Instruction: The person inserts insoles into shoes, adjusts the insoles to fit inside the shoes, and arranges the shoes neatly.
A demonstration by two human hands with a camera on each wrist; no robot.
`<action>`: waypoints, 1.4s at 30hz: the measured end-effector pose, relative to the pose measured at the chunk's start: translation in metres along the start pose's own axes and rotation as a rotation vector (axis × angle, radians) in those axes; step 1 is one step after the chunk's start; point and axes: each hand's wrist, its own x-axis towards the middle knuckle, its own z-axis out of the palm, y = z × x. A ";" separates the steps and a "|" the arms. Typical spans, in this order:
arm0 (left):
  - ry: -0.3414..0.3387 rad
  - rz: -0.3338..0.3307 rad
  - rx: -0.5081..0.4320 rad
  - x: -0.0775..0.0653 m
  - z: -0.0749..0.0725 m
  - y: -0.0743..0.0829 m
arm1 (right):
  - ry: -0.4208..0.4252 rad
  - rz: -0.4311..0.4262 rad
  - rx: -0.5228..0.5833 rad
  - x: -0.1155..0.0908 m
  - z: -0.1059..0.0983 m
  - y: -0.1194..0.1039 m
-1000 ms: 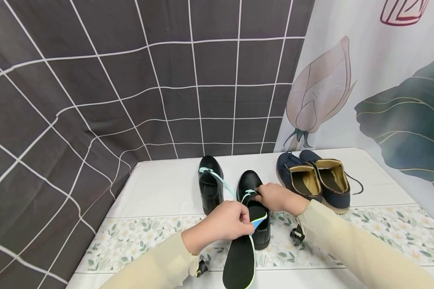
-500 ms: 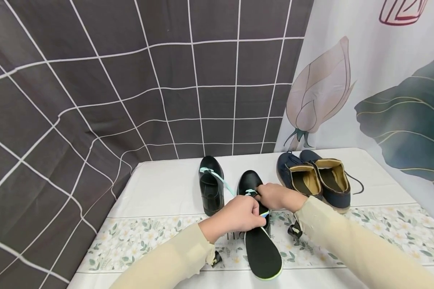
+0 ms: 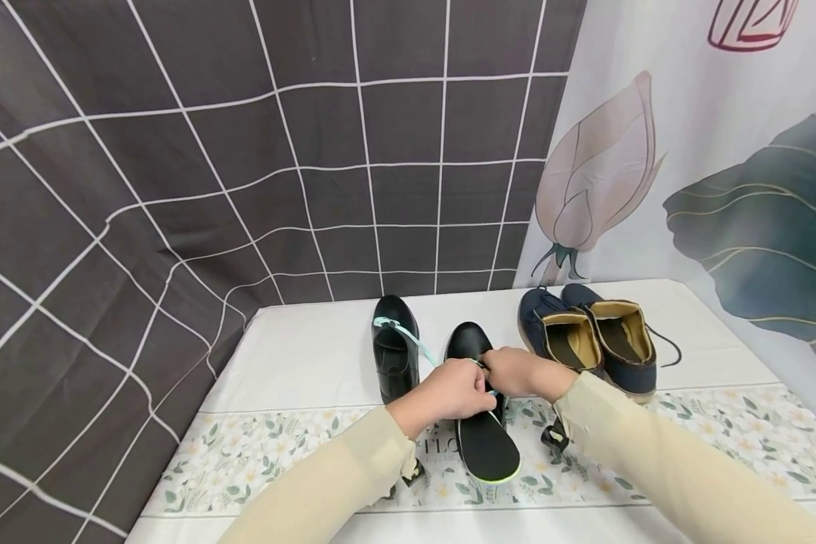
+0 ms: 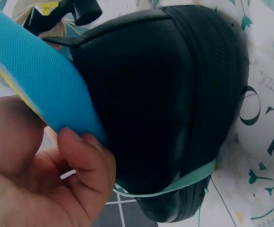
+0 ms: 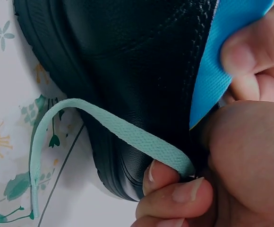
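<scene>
In the head view, my left hand (image 3: 452, 389) pinches a black-topped insole (image 3: 487, 451) by its sides. The front of the insole is inside a black leather shoe (image 3: 468, 340), while its heel end sticks out toward me. The left wrist view shows its blue underside (image 4: 52, 71) and yellow edge. My right hand (image 3: 522, 372) grips the shoe at its opening near the tongue, thumb inside and fingers outside. A mint-green shoelace (image 5: 123, 130) runs by those fingers in the right wrist view. The insole's tip is hidden within the shoe.
A matching black shoe (image 3: 393, 311) stands to the left, its mint lace trailing toward my left hand. Two navy shoes (image 3: 625, 347) with tan linings stand at the right. A flowered cloth (image 3: 258, 453) covers the table. A dark grid curtain (image 3: 326, 189) hangs behind.
My left hand has moved right and a little away from me, taking the insole deeper into the shoe. The insole's heel end swung right, then forward. My right hand stays at the shoe.
</scene>
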 end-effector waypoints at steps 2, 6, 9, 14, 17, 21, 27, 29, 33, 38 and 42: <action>0.000 -0.008 0.014 0.000 0.001 0.000 | -0.004 0.008 0.005 0.000 0.001 0.000; -0.005 -0.023 0.102 -0.002 0.001 0.005 | -0.003 0.030 0.011 -0.002 0.000 -0.001; -0.005 -0.052 0.203 -0.006 0.001 0.010 | -0.005 0.034 0.009 -0.003 -0.001 -0.001; -0.015 -0.100 0.328 -0.014 0.005 0.020 | -0.011 0.034 -0.001 -0.003 0.000 -0.001; -0.041 -0.119 0.344 -0.017 0.007 0.025 | -0.008 0.032 0.008 -0.003 0.001 -0.001; -0.062 -0.083 0.323 -0.021 0.007 0.029 | -0.012 0.031 0.026 -0.003 0.003 0.000; -0.060 -0.005 0.262 -0.019 0.001 0.029 | -0.008 0.036 0.018 -0.003 0.007 0.002; -0.066 -0.008 0.230 -0.016 0.001 0.028 | -0.001 0.034 0.013 -0.003 0.007 0.003; -0.031 -0.023 0.201 -0.009 0.003 0.024 | 0.007 0.022 0.012 -0.002 0.006 0.004; 0.002 -0.035 0.208 0.003 0.008 0.015 | 0.015 -0.002 0.002 0.000 0.005 0.005; 0.011 -0.019 0.223 0.009 0.010 0.009 | 0.027 -0.009 -0.009 0.001 0.006 0.005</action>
